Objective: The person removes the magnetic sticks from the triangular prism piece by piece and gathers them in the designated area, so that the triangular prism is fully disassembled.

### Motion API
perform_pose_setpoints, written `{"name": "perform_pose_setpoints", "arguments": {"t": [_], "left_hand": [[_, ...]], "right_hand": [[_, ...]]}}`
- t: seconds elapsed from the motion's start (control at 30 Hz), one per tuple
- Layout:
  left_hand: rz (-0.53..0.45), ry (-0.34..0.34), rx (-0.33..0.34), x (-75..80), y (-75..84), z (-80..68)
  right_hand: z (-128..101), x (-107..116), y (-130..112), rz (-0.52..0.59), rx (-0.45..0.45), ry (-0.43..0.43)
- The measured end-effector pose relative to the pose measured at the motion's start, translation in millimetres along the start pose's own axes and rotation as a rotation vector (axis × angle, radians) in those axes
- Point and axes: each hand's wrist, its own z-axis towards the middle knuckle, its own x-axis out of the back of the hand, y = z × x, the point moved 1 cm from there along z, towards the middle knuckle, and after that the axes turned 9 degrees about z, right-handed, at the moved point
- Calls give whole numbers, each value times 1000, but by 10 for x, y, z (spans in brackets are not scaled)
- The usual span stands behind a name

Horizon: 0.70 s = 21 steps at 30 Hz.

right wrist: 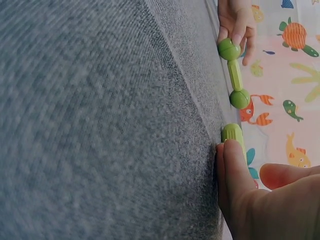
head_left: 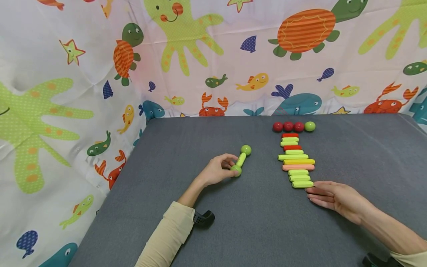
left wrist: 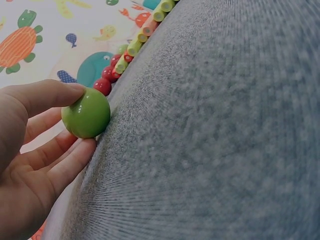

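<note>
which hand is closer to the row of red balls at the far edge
Right. The right hand lies at the near end of the stick stack that leads up to the red balls; the left hand holds the green dumbbell piece, further off to the left.

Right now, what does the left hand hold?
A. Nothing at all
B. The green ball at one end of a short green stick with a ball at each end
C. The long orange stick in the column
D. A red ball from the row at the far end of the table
B: the left hand pinches the near green ball of the ball-and-stick piece, while the red balls lie untouched.
</note>
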Motion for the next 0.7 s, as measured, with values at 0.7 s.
{"name": "perform_pose_setpoints", "arguments": {"t": [0.7], "left_hand": [[3, -11, -11, 122, 389, -186]], "right_hand": [[-26, 84, -92, -81, -13, 17]]}}
